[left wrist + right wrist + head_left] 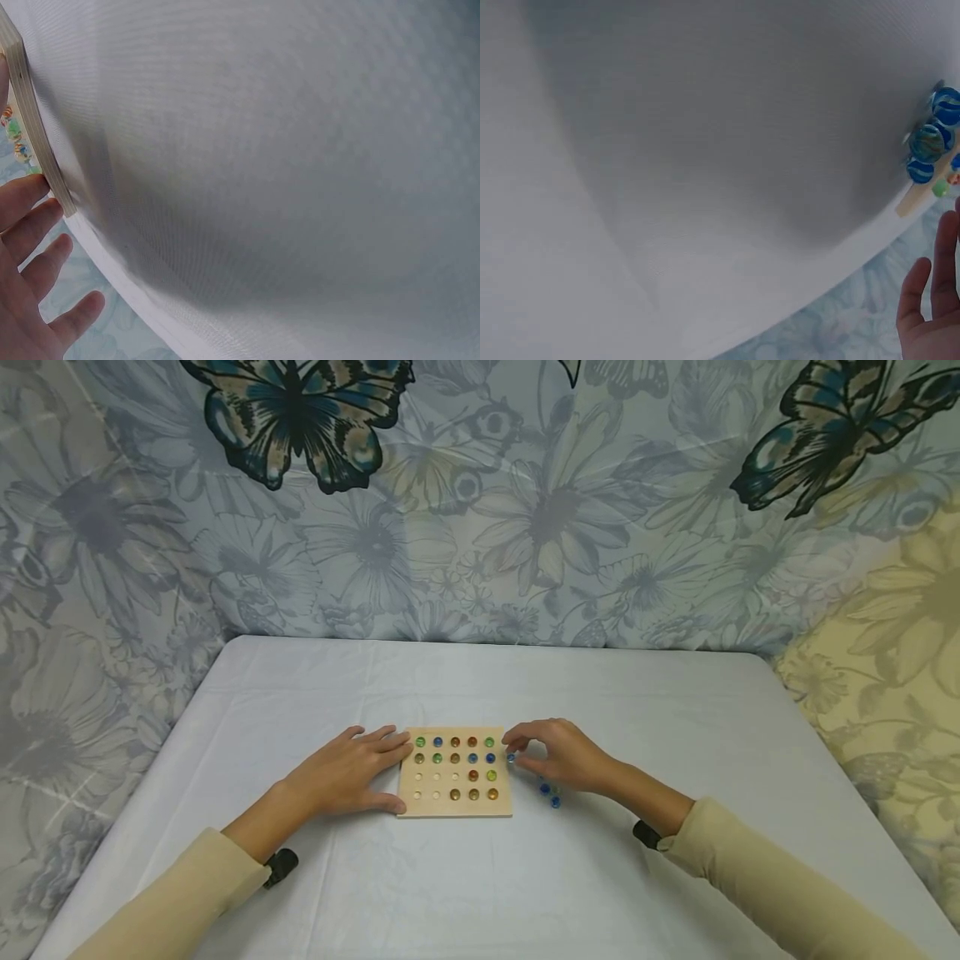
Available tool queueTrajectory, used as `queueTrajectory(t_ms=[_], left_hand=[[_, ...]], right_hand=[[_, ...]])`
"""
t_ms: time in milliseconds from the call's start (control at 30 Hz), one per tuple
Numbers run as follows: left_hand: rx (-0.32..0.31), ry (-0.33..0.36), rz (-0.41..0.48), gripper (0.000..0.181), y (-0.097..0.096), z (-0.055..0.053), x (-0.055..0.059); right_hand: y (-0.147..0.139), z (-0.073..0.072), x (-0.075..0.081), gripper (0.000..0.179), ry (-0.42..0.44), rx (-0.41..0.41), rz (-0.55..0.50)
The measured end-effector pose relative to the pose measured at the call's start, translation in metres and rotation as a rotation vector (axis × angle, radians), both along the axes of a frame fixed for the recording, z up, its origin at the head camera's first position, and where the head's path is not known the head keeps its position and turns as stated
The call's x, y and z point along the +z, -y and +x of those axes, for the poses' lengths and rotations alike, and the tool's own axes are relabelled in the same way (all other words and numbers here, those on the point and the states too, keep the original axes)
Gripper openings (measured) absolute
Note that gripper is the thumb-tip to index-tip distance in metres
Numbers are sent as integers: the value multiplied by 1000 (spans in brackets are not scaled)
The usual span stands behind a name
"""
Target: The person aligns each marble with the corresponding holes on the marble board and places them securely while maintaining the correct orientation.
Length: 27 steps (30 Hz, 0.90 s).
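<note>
A square wooden board [457, 809] with rows of round hollows lies on the table. Blue, green, amber and reddish marbles fill most hollows, while several at the lower left hold none. My left hand [352, 774] rests at the board's left edge with its fingers spread and its thumb at the near corner. In the left wrist view, fingertips touch the board's side [37, 127]. At the right edge, my right hand [566, 755] pinches a blue marble [511, 758] between thumb and forefinger. Below that hand, loose blue marbles [555, 802] lie on the cloth, partly hidden by it.
A white cloth [480, 893] covers the table. Behind the far edge hangs a fabric backdrop [480, 568] printed with flowers and butterflies. Dark bands [281, 867] sit at both sleeve cuffs. In the right wrist view, loose marbles [928, 142] appear close beside the board.
</note>
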<state>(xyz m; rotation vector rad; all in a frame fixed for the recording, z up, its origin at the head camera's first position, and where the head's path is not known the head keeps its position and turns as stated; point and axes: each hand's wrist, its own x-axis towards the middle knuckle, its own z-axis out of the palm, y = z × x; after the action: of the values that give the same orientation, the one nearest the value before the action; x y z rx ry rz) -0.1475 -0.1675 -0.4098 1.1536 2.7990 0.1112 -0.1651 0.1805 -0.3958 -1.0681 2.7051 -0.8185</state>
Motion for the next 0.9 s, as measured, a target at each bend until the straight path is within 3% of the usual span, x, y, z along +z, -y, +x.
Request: queueTrajectory(t_ms=[900], left_hand=[[4,-2,-5,91,-1,1,1]], right_hand=[[54,4,-9,23,-63,104,-13]])
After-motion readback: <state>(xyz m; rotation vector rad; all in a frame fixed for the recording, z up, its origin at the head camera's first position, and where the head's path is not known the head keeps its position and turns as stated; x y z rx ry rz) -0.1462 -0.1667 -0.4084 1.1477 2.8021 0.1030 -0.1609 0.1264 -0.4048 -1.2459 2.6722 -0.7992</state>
